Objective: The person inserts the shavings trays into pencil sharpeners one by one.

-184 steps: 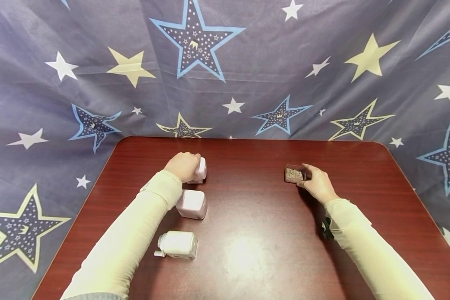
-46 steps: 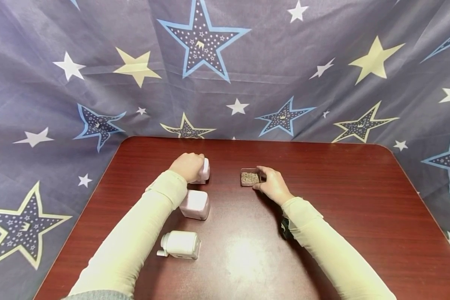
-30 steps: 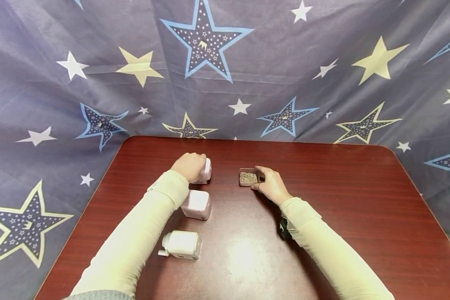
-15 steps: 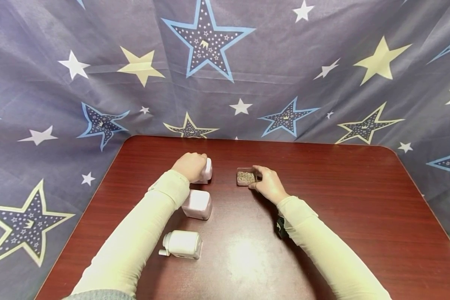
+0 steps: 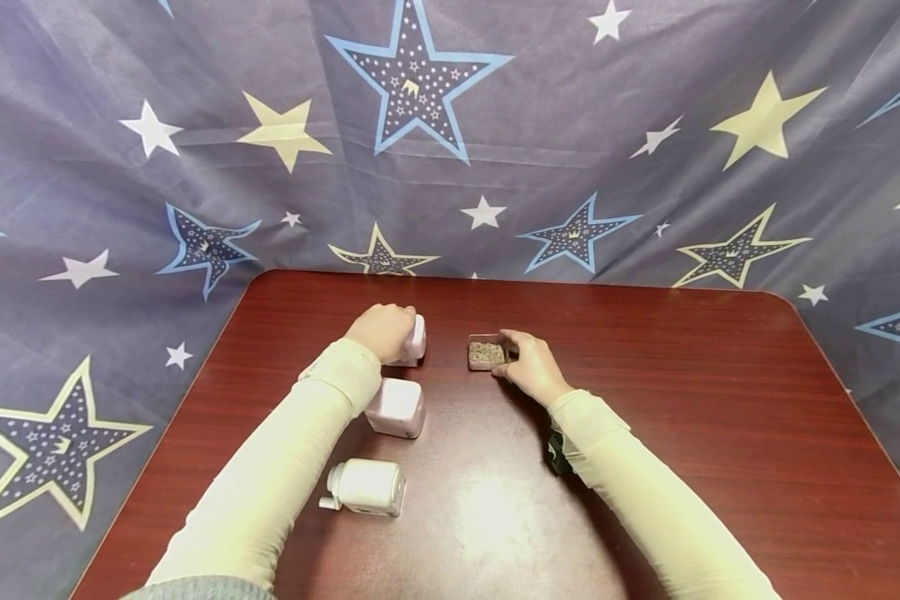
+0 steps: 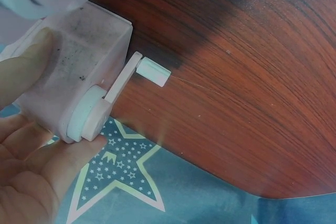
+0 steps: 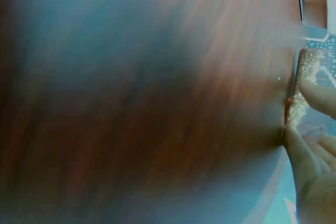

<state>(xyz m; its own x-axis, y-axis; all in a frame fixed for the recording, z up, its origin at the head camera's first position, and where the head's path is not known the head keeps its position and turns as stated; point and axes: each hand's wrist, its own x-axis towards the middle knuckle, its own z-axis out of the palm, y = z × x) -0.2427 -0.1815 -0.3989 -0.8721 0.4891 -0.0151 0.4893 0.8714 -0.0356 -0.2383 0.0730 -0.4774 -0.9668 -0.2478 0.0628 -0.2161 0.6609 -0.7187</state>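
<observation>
In the head view, my left hand point(image 5: 381, 332) grips the far pink crank pencil sharpener point(image 5: 416, 342), partly hiding it. The left wrist view shows my thumb along the body of this sharpener point(image 6: 86, 51) and fingers by its crank base; the white-knobbed crank arm point(image 6: 123, 77) sticks out over the table. To the right, my right hand point(image 5: 534, 367) pinches a small clear shavings drawer point(image 5: 486, 368) by its right end, thumb on the near side. Brownish shavings point(image 5: 486, 353) lie inside. The right wrist view catches the drawer point(image 7: 289, 114) at its right edge, between thumb and fingers.
A second pink pencil sharpener point(image 5: 396, 407) stands just below my left wrist. Nearer the front lies a white pencil sharpener point(image 5: 371, 487) with its crank toward the left. The reddish-brown table point(image 5: 682, 400) ends at a star-patterned cloth point(image 5: 570, 108) behind.
My right hand has brought the shavings drawer leftward from the table's right side, quickly at first, then slowly, closer to the far sharpener. My left hand keeps its grip there.
</observation>
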